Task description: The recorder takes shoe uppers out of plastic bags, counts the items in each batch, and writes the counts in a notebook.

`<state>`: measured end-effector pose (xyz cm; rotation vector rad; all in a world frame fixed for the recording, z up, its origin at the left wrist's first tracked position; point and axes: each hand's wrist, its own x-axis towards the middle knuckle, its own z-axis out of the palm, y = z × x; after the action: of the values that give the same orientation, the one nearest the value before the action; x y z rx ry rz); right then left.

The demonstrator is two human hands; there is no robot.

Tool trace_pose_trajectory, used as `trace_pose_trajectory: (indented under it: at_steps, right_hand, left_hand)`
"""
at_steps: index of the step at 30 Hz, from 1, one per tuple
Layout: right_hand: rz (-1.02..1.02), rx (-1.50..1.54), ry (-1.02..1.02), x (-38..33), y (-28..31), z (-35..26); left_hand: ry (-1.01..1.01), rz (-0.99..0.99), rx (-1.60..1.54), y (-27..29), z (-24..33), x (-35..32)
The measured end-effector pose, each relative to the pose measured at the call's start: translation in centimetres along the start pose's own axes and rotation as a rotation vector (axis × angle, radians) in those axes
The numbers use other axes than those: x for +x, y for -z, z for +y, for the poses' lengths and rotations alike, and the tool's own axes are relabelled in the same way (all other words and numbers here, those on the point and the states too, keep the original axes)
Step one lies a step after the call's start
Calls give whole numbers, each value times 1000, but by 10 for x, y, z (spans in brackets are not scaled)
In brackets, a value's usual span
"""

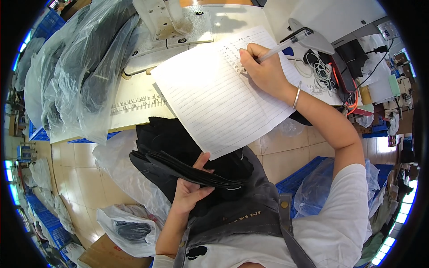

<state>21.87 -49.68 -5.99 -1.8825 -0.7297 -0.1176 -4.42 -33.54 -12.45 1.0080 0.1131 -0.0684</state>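
Note:
A clear-barrelled pen point(279, 48) with a dark cap end is gripped in my right hand point(264, 68), its tip down at the upper part of a lined notebook point(214, 100). Rows of handwriting show on the page near the pen; the lower lines look blank. My left hand point(191, 190) is closed around the edge of a stack of black fabric pieces point(192, 167) lying over my lap. One finger of that hand reaches the notebook's lower corner. Part of the stack is hidden beneath the notebook.
Plastic bags of dark goods point(85, 67) cover the table's left side. A white machine base point(170, 38) stands behind the notebook, and a printed ruler point(138, 105) runs along the tabletop. Coiled white cable point(321, 73) lies at right. Blue crates point(286, 178) and a cardboard box point(111, 252) are on the floor.

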Motion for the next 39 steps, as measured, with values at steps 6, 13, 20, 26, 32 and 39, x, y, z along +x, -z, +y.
trace_pose_trajectory:
  at_steps: [6,13,20,26,32,39]
  right_hand:
    - [43,7,-17,0,0,0]
    - [22,-28,-44,0,-1,-2]
    - [37,-13,-12,0,0,1]
    - [48,27,-38,-1,-2,-3]
    - [149,40,-31,0,-1,6]
    - [149,-17,-99,2,1,6]
  left_hand:
    - [-4,14,-1,-2,1,-1]
    - [1,31,-8,-1,-1,-1]
    - [17,32,12,-1,-1,0]
    - [23,43,28,-1,0,0]
    - [23,30,20,0,-1,0]
    - [8,27,12,-2,0,-1]
